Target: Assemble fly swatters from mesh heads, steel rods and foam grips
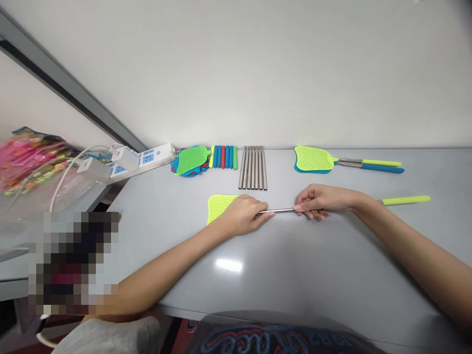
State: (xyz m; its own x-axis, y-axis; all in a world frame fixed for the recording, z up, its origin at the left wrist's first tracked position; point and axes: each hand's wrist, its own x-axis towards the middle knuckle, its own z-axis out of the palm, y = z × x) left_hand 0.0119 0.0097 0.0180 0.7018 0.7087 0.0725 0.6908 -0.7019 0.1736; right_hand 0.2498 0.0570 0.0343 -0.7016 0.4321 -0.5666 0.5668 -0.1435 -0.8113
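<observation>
A yellow fly swatter is stretched level across the desk in front of me, its perforated head [219, 205] to the left and its yellow handle [406, 200] to the right. My left hand [245, 215] is closed around the neck beside the head and hides part of it. Between both hands a bare length of the thin metal rod [283, 211] shows. My right hand [315, 201] pinches this rod between thumb and fingers, while its other fingers curl loosely. Behind my right wrist the rod is hidden, then reappears at the handle.
Along the wall lie stacked swatter heads [192, 161], a row of coloured grips [223, 157], several metal tubes [252, 168] and two fly swatters [315, 160] with rods and handles. A power strip [157, 155] with plugs and cables sits left, near plastic-wrapped colourful items [33, 162].
</observation>
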